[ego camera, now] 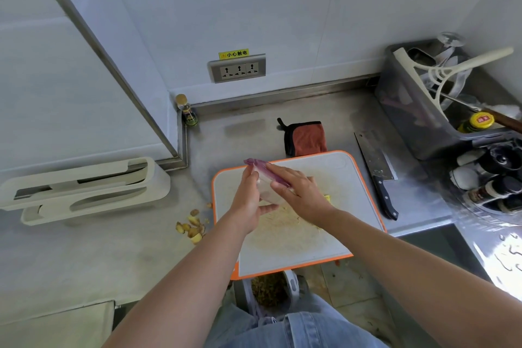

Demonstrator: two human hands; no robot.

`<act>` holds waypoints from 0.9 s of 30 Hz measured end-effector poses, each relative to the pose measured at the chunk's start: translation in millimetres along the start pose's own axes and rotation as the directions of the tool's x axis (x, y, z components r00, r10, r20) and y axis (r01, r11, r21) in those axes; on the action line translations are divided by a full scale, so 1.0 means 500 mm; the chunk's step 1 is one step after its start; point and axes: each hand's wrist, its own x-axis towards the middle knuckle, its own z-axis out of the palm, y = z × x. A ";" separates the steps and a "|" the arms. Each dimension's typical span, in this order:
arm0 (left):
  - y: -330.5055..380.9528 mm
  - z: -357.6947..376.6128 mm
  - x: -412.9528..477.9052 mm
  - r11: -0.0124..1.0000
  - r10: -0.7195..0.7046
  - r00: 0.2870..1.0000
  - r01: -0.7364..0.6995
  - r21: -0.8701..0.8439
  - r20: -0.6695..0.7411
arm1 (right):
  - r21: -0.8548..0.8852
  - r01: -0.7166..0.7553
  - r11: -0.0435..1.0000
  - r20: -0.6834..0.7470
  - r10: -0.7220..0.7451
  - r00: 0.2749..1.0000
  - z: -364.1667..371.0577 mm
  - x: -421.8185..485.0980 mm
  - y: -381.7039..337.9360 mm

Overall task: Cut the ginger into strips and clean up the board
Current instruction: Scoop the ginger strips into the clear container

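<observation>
Left hand [248, 198] is gripping the left side of a clear zip bag [264, 189], fingers curling round the film and thumb toward the near side. Right hand [299, 192] is lying over the bag's top, fingers nearly straight along the purple zip strip. Its thumb is hidden, so cannot tell whether it is pinching or only pressing. The bag is hanging above the middle of the cutting board [327, 169], not touching it, with the strip running from far-left down to near-right. The ginger strips [282, 220] are lying directly beneath and slightly toward the board's near edge, a loose pale pile between the two wrists, with a few yellow bits just beside the right wrist. Both hands are about equally near the pile. Judging the bag needs opening and tilting mouth-down toward that near side before scooping. The knife [377, 169] is lying on the counter beside the board's right edge, and the ginger peels [192, 227] are sitting off its left edge.
</observation>
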 end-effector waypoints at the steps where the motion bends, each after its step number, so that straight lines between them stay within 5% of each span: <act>1: 0.000 0.002 -0.001 1.000 -0.015 1.000 0.015 0.007 -0.012 | 0.011 -0.001 1.000 0.006 0.001 1.000 -0.001 -0.002 -0.003; 5: 0.001 0.006 0.000 0.996 0.001 1.000 0.001 0.085 -0.025 | 0.045 -0.020 0.999 -0.012 0.021 1.000 0.001 0.002 -0.019; 12: -0.010 -0.025 0.010 0.974 0.099 0.995 -0.091 0.205 -0.028 | 0.409 -0.054 0.911 0.052 0.036 0.998 -0.005 0.008 -0.015; 17: -0.015 -0.073 0.035 0.985 0.080 0.993 -0.065 0.157 -0.089 | 0.656 -0.260 0.709 -0.026 0.365 0.931 0.005 0.050 0.020; 22: -0.017 -0.115 0.071 1.000 -0.006 0.954 0.012 0.018 -0.299 | 0.751 -0.477 0.456 0.014 0.712 0.702 0.001 0.121 0.045; 24: -0.013 -0.128 0.084 0.997 -0.062 0.935 0.043 -0.064 -0.350 | 0.836 -0.475 0.275 0.114 0.760 0.640 0.003 0.148 0.054; 27: -0.007 -0.144 0.096 0.993 -0.097 0.915 0.060 -0.105 -0.392 | 0.886 -0.428 0.177 0.182 0.717 0.673 0.002 0.179 0.041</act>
